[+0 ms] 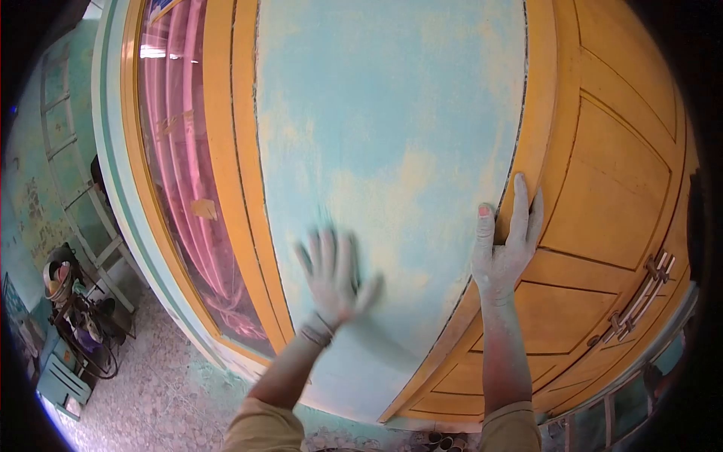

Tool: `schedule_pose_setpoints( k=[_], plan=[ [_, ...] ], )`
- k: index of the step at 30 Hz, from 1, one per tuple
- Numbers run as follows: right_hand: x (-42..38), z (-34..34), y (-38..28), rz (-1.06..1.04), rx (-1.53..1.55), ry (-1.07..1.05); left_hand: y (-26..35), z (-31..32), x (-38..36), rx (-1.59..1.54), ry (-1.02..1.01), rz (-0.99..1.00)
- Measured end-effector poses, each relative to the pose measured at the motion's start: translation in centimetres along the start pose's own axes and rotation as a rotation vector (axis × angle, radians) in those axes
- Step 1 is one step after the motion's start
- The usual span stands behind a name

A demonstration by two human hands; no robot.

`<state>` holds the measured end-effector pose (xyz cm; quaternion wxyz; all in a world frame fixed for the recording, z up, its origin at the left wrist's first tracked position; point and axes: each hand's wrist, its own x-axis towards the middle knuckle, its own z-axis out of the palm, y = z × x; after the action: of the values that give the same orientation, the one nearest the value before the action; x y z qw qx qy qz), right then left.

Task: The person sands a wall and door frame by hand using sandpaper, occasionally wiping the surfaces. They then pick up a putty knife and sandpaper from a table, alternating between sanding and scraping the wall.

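Note:
My left hand [331, 273], dusted pale and slightly blurred, lies with spread fingers against the light blue wall panel [376, 83]. Nothing shows in it, though its palm side is hidden. Cream patches show through the blue around and above it. A band circles my left wrist. To the right, my right hand [506, 252], also coated in pale dust, rests with fingers apart and pointing up at the orange door frame [541, 98]. Its thumb lies over the panel's right edge, and it holds nothing visible.
A window with a pink curtain [188, 151] is left of the panel; an orange door [610, 177] with metal handles [640, 297] is on the right. At far left, a ladder [71, 162] leans near a cluttered stand [79, 309] on the speckled floor [162, 384].

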<state>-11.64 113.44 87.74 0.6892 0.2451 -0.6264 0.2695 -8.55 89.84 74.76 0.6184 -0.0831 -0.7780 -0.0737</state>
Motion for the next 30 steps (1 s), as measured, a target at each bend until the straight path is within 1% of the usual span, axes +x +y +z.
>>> schedule_pose_setpoints(
  k=[1,4,5,7,8,10,12,14,16,19,20,22,23,24,26,29,30],
  plan=[
    [-0.1,0.0,-0.1,0.008,0.009,0.004,0.5,1.1,-3.5,0.022,-0.021,0.002],
    [0.1,0.3,-0.2,-0.032,-0.027,0.073,1.1,0.9,-3.5,-0.025,-0.033,-0.017],
    [-0.1,0.3,-0.3,-0.052,-0.046,0.097,1.3,0.3,-3.5,-0.059,-0.084,-0.038],
    [-0.3,0.4,-0.8,-0.247,-0.06,0.135,0.9,-0.8,-2.1,-0.13,-0.181,-0.053],
    [-0.8,0.3,-1.0,-0.344,-0.073,0.147,1.0,-1.1,-1.4,-0.193,-0.184,-0.079],
    [-3.4,0.9,-2.7,-0.361,0.087,-0.053,1.1,-1.2,-0.4,-0.273,-0.118,-0.095],
    [-5.9,2.3,-4.8,-0.532,0.282,-0.311,1.2,-1.0,1.1,-0.363,0.001,-0.122],
    [-7.4,2.7,-7.4,-0.488,0.289,-0.606,1.0,-0.2,2.3,-0.449,0.141,-0.128],
    [-8.0,3.4,-7.9,-0.544,0.19,-0.555,1.0,-0.1,2.9,-0.511,0.306,-0.106],
    [-8.4,3.5,-7.8,-0.592,0.1,-0.552,-0.1,0.8,1.6,-0.725,0.403,-0.07],
    [-8.4,3.5,-7.9,-0.591,0.089,-0.546,-0.4,0.2,1.5,-0.802,0.398,-0.05],
    [-8.2,3.5,-7.6,-0.637,0.013,-0.561,-1.5,-0.6,-0.3,-0.767,0.288,-0.095],
    [-8.1,3.6,-7.5,-0.637,0.035,-0.554,-2.2,-1.1,-1.2,-0.749,0.234,-0.114],
    [-7.9,3.8,-7.4,-0.635,0.056,-0.543,-2.7,-2.1,-1.8,-0.675,0.182,-0.092],
    [-7.3,4.3,-7.3,-0.631,0.114,-0.518,-3.5,-3.2,-3.7,-0.642,0.137,-0.164],
    [-4.8,4.4,-8.0,-0.719,0.092,-0.622,-2.9,-4.3,-6.1,-0.609,0.134,-0.303],
    [-4.4,4.6,-8.2,-0.759,0.08,-0.625,-2.4,-4.5,-7.0,-0.584,0.131,-0.339]
  ],
)
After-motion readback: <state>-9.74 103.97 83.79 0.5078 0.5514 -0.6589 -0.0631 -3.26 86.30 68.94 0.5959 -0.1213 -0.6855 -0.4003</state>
